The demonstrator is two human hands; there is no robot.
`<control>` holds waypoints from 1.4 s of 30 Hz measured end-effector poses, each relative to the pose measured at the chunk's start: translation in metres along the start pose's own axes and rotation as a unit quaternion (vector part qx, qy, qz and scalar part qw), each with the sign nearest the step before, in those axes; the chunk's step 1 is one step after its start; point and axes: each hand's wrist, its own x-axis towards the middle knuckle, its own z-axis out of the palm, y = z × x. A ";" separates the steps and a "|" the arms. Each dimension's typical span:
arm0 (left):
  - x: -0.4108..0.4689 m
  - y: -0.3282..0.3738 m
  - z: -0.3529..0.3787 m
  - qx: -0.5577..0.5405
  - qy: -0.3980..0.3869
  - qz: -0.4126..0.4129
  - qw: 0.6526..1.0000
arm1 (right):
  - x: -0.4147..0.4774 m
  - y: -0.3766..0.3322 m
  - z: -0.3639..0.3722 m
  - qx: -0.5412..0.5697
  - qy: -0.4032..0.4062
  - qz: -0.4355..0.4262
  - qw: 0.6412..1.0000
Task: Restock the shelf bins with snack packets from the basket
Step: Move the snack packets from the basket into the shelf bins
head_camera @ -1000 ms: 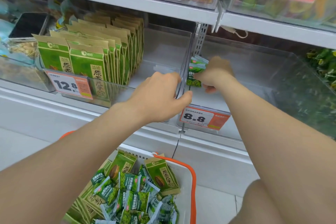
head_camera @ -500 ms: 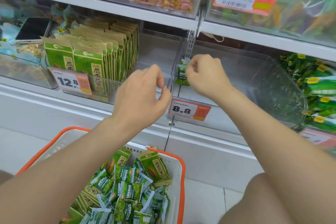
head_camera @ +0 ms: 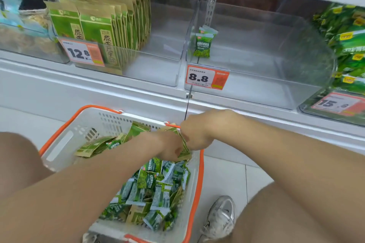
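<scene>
The white basket (head_camera: 65, 144) with orange handles stands on the floor in front of me, full of small green snack packets (head_camera: 158, 189) and larger tan and green packets (head_camera: 92, 147). Both my hands are down at its far right corner. My left hand (head_camera: 169, 148) grips a tan and green packet (head_camera: 184, 151) there. My right hand (head_camera: 197, 132) is curled onto the same packet's upper edge, its fingertips hidden. Two small green packets (head_camera: 202, 45) stand at the left wall of the clear shelf bin (head_camera: 256, 92) tagged 8.8.
The clear bin (head_camera: 158, 69) to the left, tagged 12.8, holds a row of upright tan and green packets (head_camera: 110, 23). A bin of green bags (head_camera: 347, 45) tagged 15.8 is on the right. My shoe (head_camera: 221, 217) is beside the basket on the tiled floor.
Both hands have come down from the shelf bins into the basket. The small green packets stay in the 8.8 bin. My view has tilted downward.
</scene>
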 end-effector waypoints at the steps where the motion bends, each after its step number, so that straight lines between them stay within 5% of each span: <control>1: 0.003 0.005 0.011 0.013 -0.036 0.007 0.999 | 0.004 -0.003 0.003 -0.006 -0.004 -0.008 1.000; 7: 0.021 0.013 0.056 0.194 -0.111 0.047 0.974 | 0.010 -0.014 0.002 -0.008 0.029 -0.033 0.999; 14: 0.015 0.010 0.058 0.242 -0.008 0.061 0.968 | 0.011 -0.007 -0.001 0.023 0.051 -0.025 0.998; 19: 0.014 -0.001 0.044 0.012 0.082 0.024 0.996 | 0.005 0.006 -0.014 0.042 0.080 -0.027 0.996; 22: 0.004 -0.008 0.019 -0.146 0.182 0.005 0.972 | -0.009 0.017 -0.030 0.044 0.104 -0.025 0.993; 25: -0.020 -0.008 -0.016 -0.300 0.223 -0.013 0.928 | -0.023 0.025 -0.041 0.058 0.138 -0.016 0.989; 29: -0.059 0.002 -0.063 -0.506 0.249 0.008 0.826 | -0.037 0.039 -0.048 0.087 0.227 -0.002 0.970; 37: -0.112 0.016 -0.113 -0.638 0.393 -0.021 0.661 | -0.075 0.038 -0.067 0.183 0.387 0.016 0.904; 42: -0.126 0.021 -0.126 -0.717 0.417 0.001 0.558 | -0.068 0.035 -0.072 0.228 0.464 0.046 0.854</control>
